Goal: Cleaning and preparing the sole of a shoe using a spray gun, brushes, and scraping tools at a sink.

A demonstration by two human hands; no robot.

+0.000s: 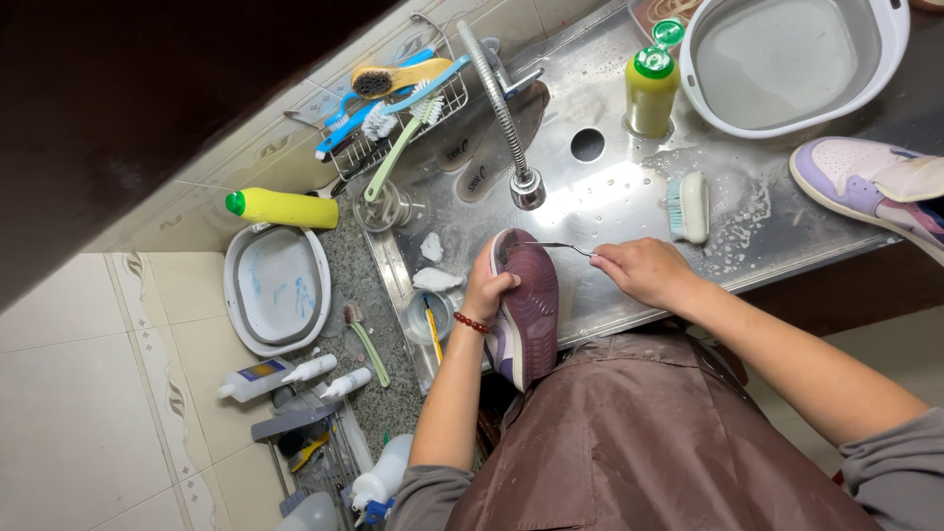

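My left hand (487,288) grips a dark purple sneaker (526,307) by its side, sole turned up, over the front edge of a steel sink (600,187). My right hand (644,271) pinches a thin metal pick (559,247) whose tip touches the sole near the toe. A red bead bracelet sits on my left wrist. I wear a brown apron (649,442).
A flexible tap (511,118) hangs above the shoe. A scrub brush (688,206), green-capped yellow bottle (649,90), white basin (792,61) and lilac sneaker (870,187) lie right. Left: a brush rack (393,98), another yellow bottle (280,207), small basin (275,290), spray bottles.
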